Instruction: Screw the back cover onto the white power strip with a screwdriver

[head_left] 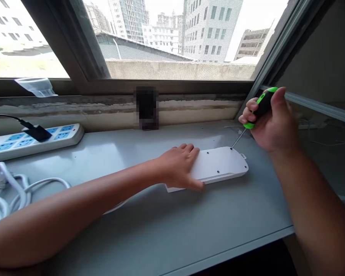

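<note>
Screwdriver (260,105) is gripped in the right hand (271,119), and the fingers are curled shut around its fat handle. The handle is made of black and bright green plastic, so it can be held firmly. Its thin steel shaft is tipped down, and the point is set on a small hole (231,148) in a white power strip (221,165). The strip is laid flat on a grey desk (149,237) beside a window (172,38). Its smooth plastic back is turned up, its end is rounded, and other small dark holes are seen in it. The left hand (178,166) is spread wide and pressed flat on the strip, with the fingers laid over its edge. In this way, the strip seems to be kept from sliding.

Farther left, a second strip (23,143) with blue sockets is set along the back of the desk, and a black plug (38,133) is pushed into it. A white cord (5,191) is bent into soft, loose loops near the left arm (74,207).
</note>
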A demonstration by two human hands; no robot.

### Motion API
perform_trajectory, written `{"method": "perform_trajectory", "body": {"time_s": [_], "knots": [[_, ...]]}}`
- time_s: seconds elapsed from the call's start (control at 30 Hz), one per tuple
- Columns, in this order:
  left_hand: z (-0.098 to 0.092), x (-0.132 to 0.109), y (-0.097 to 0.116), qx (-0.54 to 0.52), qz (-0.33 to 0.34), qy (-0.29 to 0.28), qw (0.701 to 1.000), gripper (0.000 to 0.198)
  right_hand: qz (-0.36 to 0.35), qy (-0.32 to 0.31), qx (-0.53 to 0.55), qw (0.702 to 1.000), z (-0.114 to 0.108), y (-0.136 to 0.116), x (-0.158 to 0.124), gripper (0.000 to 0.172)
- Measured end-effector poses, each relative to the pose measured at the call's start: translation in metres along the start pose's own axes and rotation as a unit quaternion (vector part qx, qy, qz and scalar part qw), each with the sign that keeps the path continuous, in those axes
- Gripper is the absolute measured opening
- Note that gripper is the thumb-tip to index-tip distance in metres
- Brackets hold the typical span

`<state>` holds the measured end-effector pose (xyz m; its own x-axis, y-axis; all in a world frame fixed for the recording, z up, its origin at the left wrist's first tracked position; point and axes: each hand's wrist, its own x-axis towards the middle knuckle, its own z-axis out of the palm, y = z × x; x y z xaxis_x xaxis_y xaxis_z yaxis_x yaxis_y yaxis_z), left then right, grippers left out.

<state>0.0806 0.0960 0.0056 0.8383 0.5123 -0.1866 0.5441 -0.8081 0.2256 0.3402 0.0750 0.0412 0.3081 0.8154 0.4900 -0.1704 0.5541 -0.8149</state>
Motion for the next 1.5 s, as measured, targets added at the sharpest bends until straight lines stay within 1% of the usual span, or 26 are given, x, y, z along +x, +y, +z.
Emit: {"method": "perform_trajectory", "body": {"time_s": [0.13, 0.23, 0.37, 0.5, 0.57, 0.6, 0.67, 0.73, 0.8, 0.87, 0.97, 1.03, 1.1, 1.23, 1.37, 1.43, 1.5], "knots": [[0.0, 0.0, 0.001, 0.0, -0.002, -0.001, 1.0, 0.074, 0.024, 0.009, 0.019, 1.0, -0.004, 0.0, 0.002, 0.056], [-0.001, 0.0, 0.002, 0.004, -0.004, -0.004, 1.0, 0.075, 0.027, 0.019, 0.036, 0.999, -0.003, 0.0, 0.002, 0.061], [-0.001, 0.0, 0.002, 0.011, -0.007, -0.004, 1.0, 0.076, 0.019, 0.018, 0.023, 0.999, -0.001, -0.001, 0.001, 0.068], [-0.001, -0.001, 0.003, 0.011, -0.001, -0.003, 1.0, 0.078, 0.035, 0.013, 0.035, 0.999, -0.006, 0.0, 0.003, 0.056], [-0.004, -0.002, 0.003, 0.016, -0.014, -0.002, 1.0, 0.08, 0.032, 0.014, 0.042, 0.998, -0.01, 0.0, 0.004, 0.052], [-0.006, -0.002, 0.002, 0.024, -0.038, 0.005, 0.999, 0.081, 0.032, 0.014, 0.046, 0.998, -0.011, 0.0, 0.005, 0.051], [-0.014, -0.003, -0.002, 0.058, -0.119, 0.036, 0.991, 0.087, 0.035, 0.014, 0.055, 0.998, -0.012, 0.001, 0.005, 0.051], [-0.023, -0.003, -0.011, 0.1, -0.211, 0.079, 0.969, 0.094, 0.042, 0.016, 0.056, 0.997, -0.011, 0.0, 0.005, 0.052], [-0.032, -0.002, -0.026, 0.131, -0.276, 0.107, 0.946, 0.1, 0.047, 0.02, 0.051, 0.997, -0.01, 0.0, 0.005, 0.053], [-0.038, -0.001, -0.044, 0.133, -0.312, 0.107, 0.935, 0.102, 0.05, 0.022, 0.046, 0.997, -0.008, -0.001, 0.004, 0.053], [-0.04, 0.002, -0.066, 0.139, -0.348, 0.108, 0.921, 0.103, 0.051, 0.023, 0.046, 0.997, -0.007, -0.002, 0.003, 0.053], [-0.037, 0.004, -0.075, 0.142, -0.355, 0.111, 0.917, 0.102, 0.053, 0.022, 0.046, 0.997, -0.007, -0.002, 0.003, 0.052], [-0.034, 0.006, -0.079, 0.144, -0.354, 0.115, 0.917, 0.102, 0.055, 0.02, 0.046, 0.997, -0.008, -0.002, 0.003, 0.052], [-0.031, 0.007, -0.082, 0.148, -0.348, 0.131, 0.916, 0.101, 0.057, 0.02, 0.045, 0.997, -0.009, -0.002, 0.003, 0.053], [-0.034, 0.007, -0.085, 0.139, -0.354, 0.134, 0.915, 0.101, 0.056, 0.021, 0.044, 0.997, -0.008, -0.002, 0.003, 0.053], [-0.036, 0.005, -0.083, 0.146, -0.346, 0.158, 0.913, 0.101, 0.053, 0.022, 0.043, 0.997, -0.008, -0.002, 0.003, 0.054], [-0.038, 0.004, -0.075, 0.17, -0.304, 0.209, 0.914, 0.096, 0.049, 0.022, 0.041, 0.998, -0.007, -0.001, 0.003, 0.055]]}}
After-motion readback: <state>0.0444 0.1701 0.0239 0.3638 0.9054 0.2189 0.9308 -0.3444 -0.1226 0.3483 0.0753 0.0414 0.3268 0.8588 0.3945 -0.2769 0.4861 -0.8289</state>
